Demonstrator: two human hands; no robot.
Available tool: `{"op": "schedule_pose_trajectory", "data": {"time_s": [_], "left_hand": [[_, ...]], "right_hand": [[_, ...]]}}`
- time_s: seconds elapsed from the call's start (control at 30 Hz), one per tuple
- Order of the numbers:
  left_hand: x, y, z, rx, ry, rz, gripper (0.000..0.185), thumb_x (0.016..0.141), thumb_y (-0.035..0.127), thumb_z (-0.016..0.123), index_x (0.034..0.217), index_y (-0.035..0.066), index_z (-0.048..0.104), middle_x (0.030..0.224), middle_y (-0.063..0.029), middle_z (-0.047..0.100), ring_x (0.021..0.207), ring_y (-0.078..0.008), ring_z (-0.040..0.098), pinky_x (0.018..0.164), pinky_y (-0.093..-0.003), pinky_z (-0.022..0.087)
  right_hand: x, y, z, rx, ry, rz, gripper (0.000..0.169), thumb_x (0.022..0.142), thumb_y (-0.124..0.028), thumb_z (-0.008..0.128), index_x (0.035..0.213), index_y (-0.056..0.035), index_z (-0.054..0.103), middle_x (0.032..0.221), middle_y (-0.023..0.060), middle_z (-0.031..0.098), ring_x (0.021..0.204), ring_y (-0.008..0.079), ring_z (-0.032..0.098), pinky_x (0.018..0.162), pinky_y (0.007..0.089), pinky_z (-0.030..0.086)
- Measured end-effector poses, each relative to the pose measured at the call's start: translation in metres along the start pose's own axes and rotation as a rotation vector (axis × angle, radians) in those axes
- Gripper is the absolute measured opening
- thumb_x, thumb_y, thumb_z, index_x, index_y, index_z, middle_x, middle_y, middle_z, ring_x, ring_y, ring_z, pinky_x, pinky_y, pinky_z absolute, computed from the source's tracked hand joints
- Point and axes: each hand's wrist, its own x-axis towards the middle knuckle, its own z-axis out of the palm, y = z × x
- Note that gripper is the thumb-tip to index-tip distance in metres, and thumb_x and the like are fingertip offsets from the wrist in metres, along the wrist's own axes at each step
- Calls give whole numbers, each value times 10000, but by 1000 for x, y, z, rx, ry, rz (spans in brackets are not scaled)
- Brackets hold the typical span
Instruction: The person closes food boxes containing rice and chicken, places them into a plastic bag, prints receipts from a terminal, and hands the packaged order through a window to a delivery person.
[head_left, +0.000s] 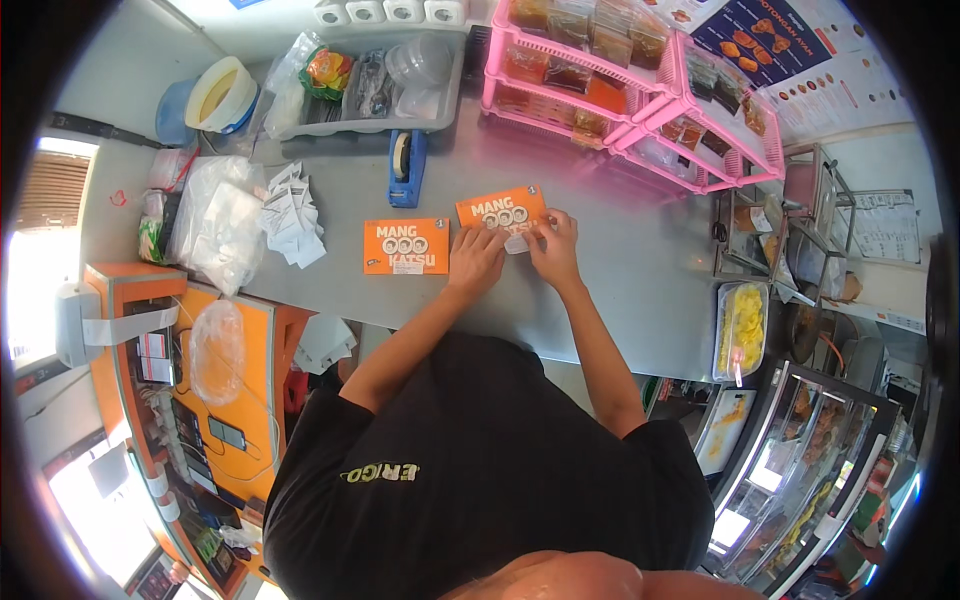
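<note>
Two orange printed food boxes lie on the steel counter. My left hand (477, 259) rests on the lower left part of the right-hand box (495, 202), fingers bent over it. At that box's lower right corner is my right hand (555, 247), its fingertips at a small white paper label (517, 243); whether they pinch it or press it down is unclear. The left-hand box (382, 251) lies flat beside my left wrist and bears a white label near its bottom edge. Behind the boxes stands a blue tape dispenser (406, 184) with a roll of tape.
Pink plastic racks (637, 124) of sauce packets stand behind, right. A grey divided tray (375, 127) holds lids and cutlery. White slips (292, 217) and plastic bags (217, 217) lie left. A tub of yellow food (742, 330) sits at the right edge, near a display case (795, 465).
</note>
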Motion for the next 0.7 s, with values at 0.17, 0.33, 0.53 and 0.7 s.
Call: {"op": "schedule_pose_trajectory", "data": {"time_s": [0.17, 0.33, 0.53, 0.7], "left_hand": [[-6, -4, 8, -11, 72, -9, 287, 824, 88, 812, 1091, 156, 732, 1142, -49, 743, 1153, -303, 686, 1082, -524, 493], [-9, -6, 13, -23, 95, -13, 273, 818, 89, 816, 1071, 155, 739, 1173, -37, 750, 1152, -297, 688, 1085, -521, 494], [-9, -8, 14, -11, 77, -20, 258, 819, 107, 818, 1058, 158, 739, 1169, -34, 747, 1164, -293, 673, 1097, -506, 482], [-9, -8, 12, -34, 32, -24, 237, 835, 101, 796, 1060, 133, 729, 1115, -46, 717, 1180, -289, 658, 1100, -511, 474]], "right_hand": [[11, -21, -13, -227, -75, -21, 165, 865, -185, 820, 895, -55, 723, 1321, 125, 562, 1272, 367, 495, 1048, 525, 411], [29, -29, -22, -252, -46, 2, 122, 814, -131, 815, 883, -89, 724, 1233, 108, 589, 1209, 364, 529, 1009, 523, 428], [47, -20, -23, -44, -429, -260, 127, 793, -96, 807, 905, -105, 749, 1097, 87, 637, 1133, 329, 593, 969, 467, 502], [64, -22, -34, -76, -618, -307, 193, 780, -110, 826, 960, -98, 758, 1116, 81, 651, 1128, 327, 616, 991, 446, 535]]}}
